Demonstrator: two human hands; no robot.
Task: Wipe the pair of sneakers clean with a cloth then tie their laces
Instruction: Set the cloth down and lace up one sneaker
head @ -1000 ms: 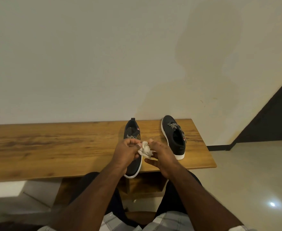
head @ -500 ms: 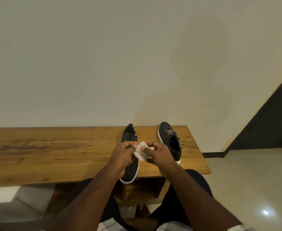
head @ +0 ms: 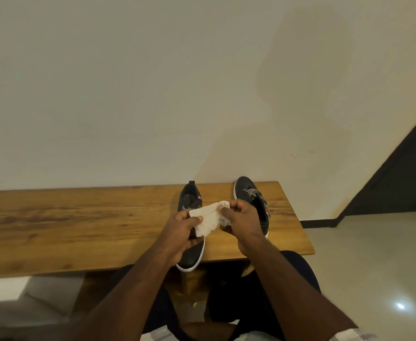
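Two black sneakers with white soles stand on a wooden bench (head: 78,225). The left sneaker (head: 191,257) points its toe toward me and overhangs the front edge; the right sneaker (head: 248,193) points its toe at the wall and shows loose patterned laces. Above them I hold a small white cloth (head: 208,219) stretched between both hands. My left hand (head: 179,232) pinches its left end with the thumb on top. My right hand (head: 241,217) pinches its right end. The hands hide the middle of both sneakers.
A plain wall rises right behind the bench. The bench's right end lies near the right sneaker, with pale tiled floor (head: 374,267) beyond. A dark panel (head: 404,173) stands at the far right. My knees sit under the bench's front edge.
The bunched cloth has been pulled open and now spans wider between my hands, which have moved apart. The view has tilted up a little.
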